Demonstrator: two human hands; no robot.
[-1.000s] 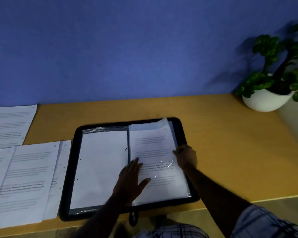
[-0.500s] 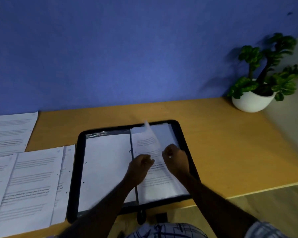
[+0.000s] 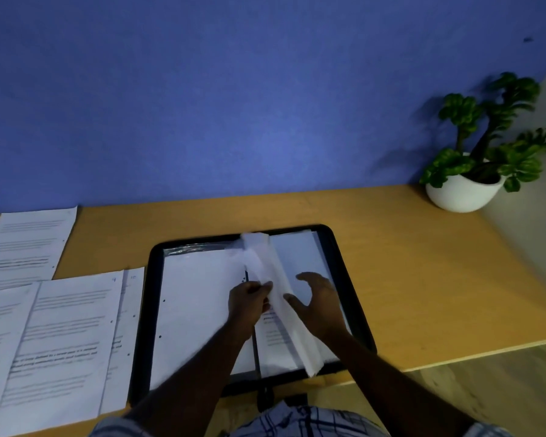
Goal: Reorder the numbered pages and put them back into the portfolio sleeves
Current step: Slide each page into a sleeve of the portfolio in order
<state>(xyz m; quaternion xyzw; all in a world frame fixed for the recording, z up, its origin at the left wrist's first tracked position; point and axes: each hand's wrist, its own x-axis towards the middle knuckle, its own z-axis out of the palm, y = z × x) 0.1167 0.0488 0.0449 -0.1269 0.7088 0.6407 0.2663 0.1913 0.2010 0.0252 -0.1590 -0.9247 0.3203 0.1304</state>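
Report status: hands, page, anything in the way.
Left hand pinches sleeved page, raised on edge. Right hand open beside it. Portfolio open; loose pages apart, left.

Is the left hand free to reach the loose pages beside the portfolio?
Probably not yet: the left hand pinches the lifted sheet; otherwise only the flat portfolio lies between it and the loose pages.

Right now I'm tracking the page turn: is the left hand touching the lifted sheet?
Touching. The head view shows the left hand pinching the lifted sheet at its edge, with the fingertips closed on the paper.
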